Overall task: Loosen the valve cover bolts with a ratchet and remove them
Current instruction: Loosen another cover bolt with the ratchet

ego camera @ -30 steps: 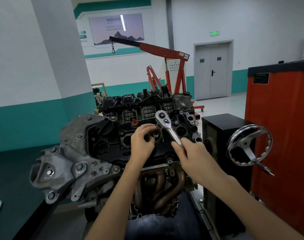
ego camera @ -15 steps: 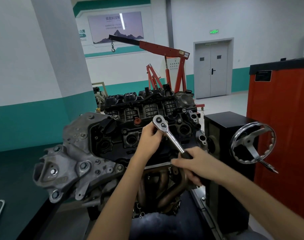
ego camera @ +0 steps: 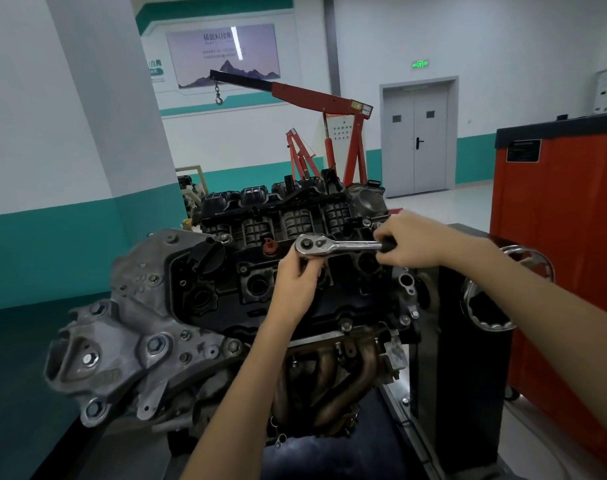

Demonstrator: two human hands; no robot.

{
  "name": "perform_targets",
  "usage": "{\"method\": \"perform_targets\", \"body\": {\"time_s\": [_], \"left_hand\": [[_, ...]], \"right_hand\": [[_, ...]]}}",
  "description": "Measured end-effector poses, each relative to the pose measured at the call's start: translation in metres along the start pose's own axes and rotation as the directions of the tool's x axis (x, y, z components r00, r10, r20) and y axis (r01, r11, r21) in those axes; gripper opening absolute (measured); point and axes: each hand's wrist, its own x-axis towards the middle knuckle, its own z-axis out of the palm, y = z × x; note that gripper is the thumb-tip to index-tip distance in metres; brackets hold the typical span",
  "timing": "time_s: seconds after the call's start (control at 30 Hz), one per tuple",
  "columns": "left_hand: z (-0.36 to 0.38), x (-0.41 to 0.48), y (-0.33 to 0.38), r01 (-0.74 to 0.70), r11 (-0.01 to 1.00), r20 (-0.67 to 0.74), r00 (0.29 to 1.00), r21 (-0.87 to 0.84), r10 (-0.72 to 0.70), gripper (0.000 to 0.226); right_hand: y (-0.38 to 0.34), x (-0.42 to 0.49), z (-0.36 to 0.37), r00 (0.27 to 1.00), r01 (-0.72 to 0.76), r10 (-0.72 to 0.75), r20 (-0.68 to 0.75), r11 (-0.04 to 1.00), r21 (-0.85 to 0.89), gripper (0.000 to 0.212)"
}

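While the left hand [ego camera: 296, 282] curls its fingers under the ratchet [ego camera: 333, 244] head at mid cover [ego camera: 225, 292] and the right hand [ego camera: 411, 242] grips the handle, an off-axis pull could tip the socket off the hidden bolt, rounding it.

There is only one view, a wide-angle camera on the person's head, which looks forward and a little down, stands near the black valve cover [ego camera: 225, 306], and also takes in the far wall [ego camera: 502, 46] with its grey door [ego camera: 414, 140].
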Motion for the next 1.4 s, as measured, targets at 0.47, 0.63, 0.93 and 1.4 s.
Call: {"method": "perform_targets", "body": {"time_s": [0.47, 0.63, 0.93, 1.4], "left_hand": [[0.018, -0.009, -0.015, -0.027, 0.995, -0.027, 0.999, -0.093, 0.025, 0.023], [0.005, -0.003, -0.011, 0.007, 1.000, 0.062, 0.998, -0.023, -0.005, 0.034], [0.007, -0.004, -0.007, 0.068, 0.991, -0.018, 0.997, -0.115, -0.070, 0.021], [0.006, -0.001, -0.005, 0.093, 0.995, 0.015, 0.996, -0.046, -0.092, 0.041]], "right_hand": [[-0.120, -0.076, 0.145, 0.934, -0.153, 0.357, -0.027, 0.469, 0.870, 0.022], [-0.048, -0.073, 0.086, 0.990, -0.118, 0.142, -0.016, 0.878, 0.464, 0.018], [0.000, -0.022, 0.007, 0.997, 0.034, -0.050, -0.057, 0.966, -0.257, 0.013], [-0.066, -0.078, 0.111, 0.975, -0.120, 0.198, -0.101, 0.853, 0.507, 0.013]]}}
